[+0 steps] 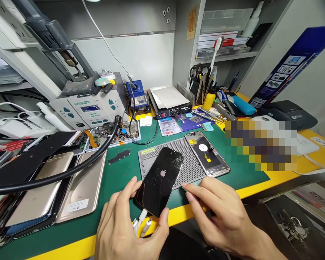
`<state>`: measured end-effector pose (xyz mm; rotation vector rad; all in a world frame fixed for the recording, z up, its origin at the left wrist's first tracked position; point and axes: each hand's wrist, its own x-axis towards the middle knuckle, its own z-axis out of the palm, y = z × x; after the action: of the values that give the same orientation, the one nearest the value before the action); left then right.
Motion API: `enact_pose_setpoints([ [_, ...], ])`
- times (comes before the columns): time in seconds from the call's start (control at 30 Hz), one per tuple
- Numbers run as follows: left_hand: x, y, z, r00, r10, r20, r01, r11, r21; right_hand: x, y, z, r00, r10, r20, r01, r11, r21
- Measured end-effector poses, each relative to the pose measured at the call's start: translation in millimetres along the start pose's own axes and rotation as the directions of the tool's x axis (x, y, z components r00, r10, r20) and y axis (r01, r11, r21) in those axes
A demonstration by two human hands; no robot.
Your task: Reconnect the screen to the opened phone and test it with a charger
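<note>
In my left hand [132,220] is a black smartphone [162,180], gripped by its lower edges between thumb and fingers. A small Apple logo shows on its dark glass, and cracks spread from the upper right corner. A white charging cable [142,215] meets its bottom edge, with other white plugs [147,227] hanging below. My right hand [216,209] hovers right of the phone, index finger and thumb slightly apart with nothing visible between them. The phone's top rests over a grey perforated mat [191,169]. A detached screen assembly [207,155] lies back-up on the mat's right side.
Several phones and back covers [81,184] are stacked left, crossed by a black hose [97,159]. A rework station [89,108], a parts tray [113,135] and a black control box [173,110] stand behind. Hand tools [213,112] lie back right; keys [294,225] sit lower right.
</note>
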<state>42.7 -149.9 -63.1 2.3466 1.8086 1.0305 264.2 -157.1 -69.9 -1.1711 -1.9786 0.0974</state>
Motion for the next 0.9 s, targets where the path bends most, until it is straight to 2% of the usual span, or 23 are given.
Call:
enact_pose_setpoints([
  [0.33,-2,0,1.2,0.999,-0.006,0.036,0.005,1.000,0.007,-2,2,3,1.000,0.009,-0.025,-0.008,0.998,0.061],
  [0.47,-1,2,0.1,0.999,0.005,0.031,-0.006,1.000,0.015,-3,3,4,0.997,0.005,-0.072,0.001,0.997,0.075],
  [0.6,-4,0,-8.6,0.997,0.002,0.074,-0.001,1.000,-0.007,-4,3,6,0.991,-0.034,-0.129,0.043,0.997,0.065],
  [0.7,-8,-1,-19.8,0.996,0.040,0.084,-0.039,0.999,-0.005,-5,3,8,0.985,-0.059,-0.160,0.069,0.996,0.062],
  [0.8,-17,0,-33.4,0.993,0.114,0.012,-0.114,0.993,-0.003,-4,4,7,0.984,-0.075,-0.163,0.084,0.995,0.046],
  [0.9,-37,3,-44.8,0.974,0.144,-0.173,-0.154,0.987,-0.048,-5,3,3,0.972,-0.088,-0.216,0.098,0.995,0.036],
])
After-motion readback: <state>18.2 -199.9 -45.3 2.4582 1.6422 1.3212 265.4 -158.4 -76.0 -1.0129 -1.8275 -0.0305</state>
